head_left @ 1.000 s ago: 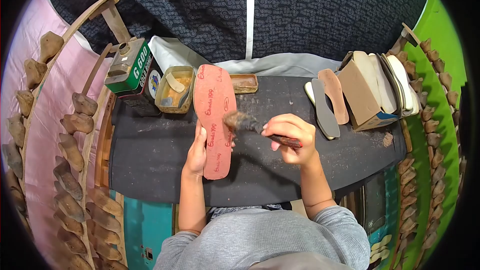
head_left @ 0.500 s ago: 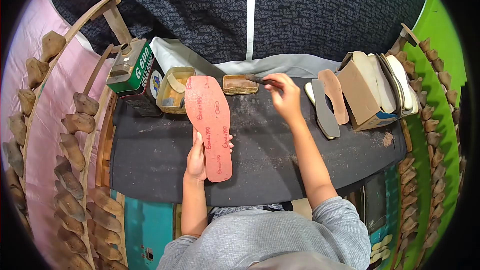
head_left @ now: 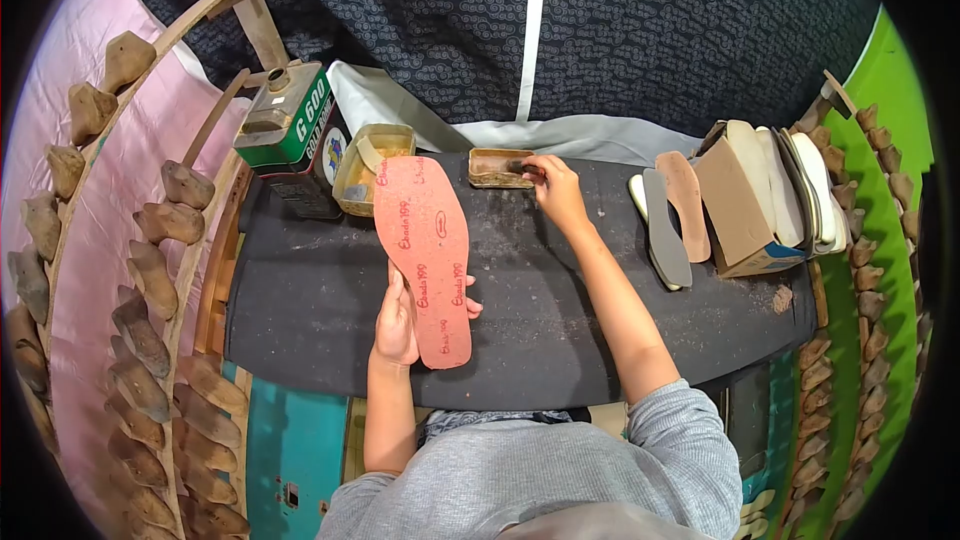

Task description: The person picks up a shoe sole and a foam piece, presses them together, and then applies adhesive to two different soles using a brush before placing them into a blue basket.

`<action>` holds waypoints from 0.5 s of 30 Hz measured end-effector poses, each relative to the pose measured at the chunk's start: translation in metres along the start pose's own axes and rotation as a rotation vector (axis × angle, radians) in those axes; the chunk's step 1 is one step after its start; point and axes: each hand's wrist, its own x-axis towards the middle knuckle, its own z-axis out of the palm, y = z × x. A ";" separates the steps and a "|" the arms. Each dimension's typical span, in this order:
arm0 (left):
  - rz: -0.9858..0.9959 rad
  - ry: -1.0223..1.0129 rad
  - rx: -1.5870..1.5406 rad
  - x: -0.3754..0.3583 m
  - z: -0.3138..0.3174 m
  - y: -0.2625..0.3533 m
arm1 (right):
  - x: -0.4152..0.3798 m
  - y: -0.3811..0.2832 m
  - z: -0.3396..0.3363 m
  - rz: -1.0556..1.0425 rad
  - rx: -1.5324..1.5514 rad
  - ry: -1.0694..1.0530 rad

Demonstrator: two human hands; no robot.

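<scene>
A reddish-pink insole (head_left: 430,260) printed with dark red lettering stands tilted up over the black table. My left hand (head_left: 397,323) grips its narrower lower half, thumb along the left edge and fingertips showing past the right edge. Beyond the insole, my right hand (head_left: 558,192) is closed around a dark brush (head_left: 517,168). The brush's end reaches into a small rectangular tin (head_left: 480,181); its tip is hard to see there.
A green-and-black glue can (head_left: 290,140) and a yellowish open container (head_left: 357,202) stand at the back left. Grey and tan insoles (head_left: 668,240) lie right, beside a cardboard box (head_left: 735,210) holding more soles. Racks of wooden shoe lasts (head_left: 145,330) flank the table (head_left: 560,340).
My right hand has turned and drawn closer to the tin, bringing the brush down into it. The whole view has shifted slightly; my left hand still holds the insole.
</scene>
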 end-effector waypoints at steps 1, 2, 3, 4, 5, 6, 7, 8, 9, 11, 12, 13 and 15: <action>0.014 -0.008 0.020 0.001 0.001 -0.001 | 0.001 -0.001 -0.001 -0.002 0.000 -0.003; 0.026 -0.016 0.040 0.001 0.001 -0.002 | 0.001 -0.003 -0.002 0.014 -0.006 -0.015; 0.026 -0.016 0.039 0.002 0.000 -0.002 | 0.001 -0.005 -0.003 0.030 -0.013 -0.026; 0.012 -0.030 0.015 0.003 -0.002 -0.004 | 0.002 -0.007 -0.005 0.030 -0.013 -0.026; -0.002 -0.043 -0.010 0.004 -0.003 -0.005 | 0.003 -0.013 -0.008 0.005 -0.049 0.007; -0.003 -0.043 -0.011 0.004 -0.002 -0.005 | 0.004 -0.018 -0.011 -0.018 -0.086 0.041; -0.026 -0.033 -0.028 0.005 -0.002 -0.005 | 0.005 -0.024 -0.014 -0.016 -0.089 0.041; -0.050 -0.022 -0.046 0.006 -0.001 -0.006 | 0.007 -0.032 -0.017 -0.027 -0.027 0.061; -0.053 -0.024 -0.046 0.007 0.000 -0.006 | 0.010 -0.044 -0.021 -0.039 0.035 0.082; -0.051 0.042 0.077 0.011 0.003 -0.008 | 0.015 -0.076 -0.034 -0.056 0.078 0.102; -0.054 0.041 0.076 0.013 0.003 -0.009 | 0.017 -0.094 -0.041 -0.074 0.123 0.121; -0.060 0.077 0.131 0.015 0.004 -0.011 | 0.018 -0.109 -0.049 -0.165 0.065 0.144; -0.071 0.109 0.187 0.016 0.003 -0.014 | 0.019 -0.137 -0.059 -0.275 0.076 0.170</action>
